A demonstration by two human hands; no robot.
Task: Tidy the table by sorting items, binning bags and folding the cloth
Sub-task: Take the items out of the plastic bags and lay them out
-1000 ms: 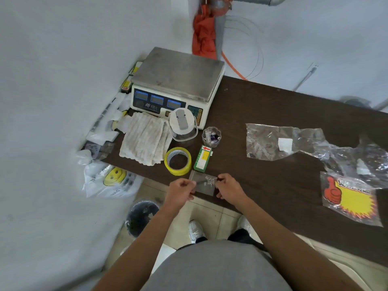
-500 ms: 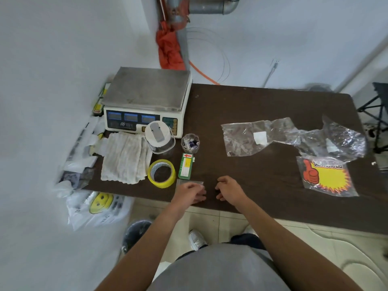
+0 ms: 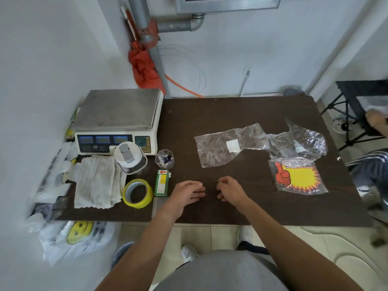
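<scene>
The dark brown table top (image 3: 231, 118) before me looks matt and finely grained. Far left, the white scale's metal platter (image 3: 117, 109) is dull, scuffed steel. Near left, my white cloth (image 3: 96, 183) is rough and ribbed; the yellow tape roll (image 3: 147, 191) beside it shines. The crumpled clear plastic bags (image 3: 210, 149), right, glint.

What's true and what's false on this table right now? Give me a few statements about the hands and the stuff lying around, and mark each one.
1. The yellow tape roll lies between the white cloth and the green box. True.
2. The right hand holds a clear bag. False: it holds nothing; the clear bags lie farther back on the table.
3. The scale stands at the table's right end. False: it stands at the back left corner.
4. The thumbs-up packet lies right of the right hand. True.
5. The left hand rests on the cloth. False: it is over bare table, right of the green box.
</scene>
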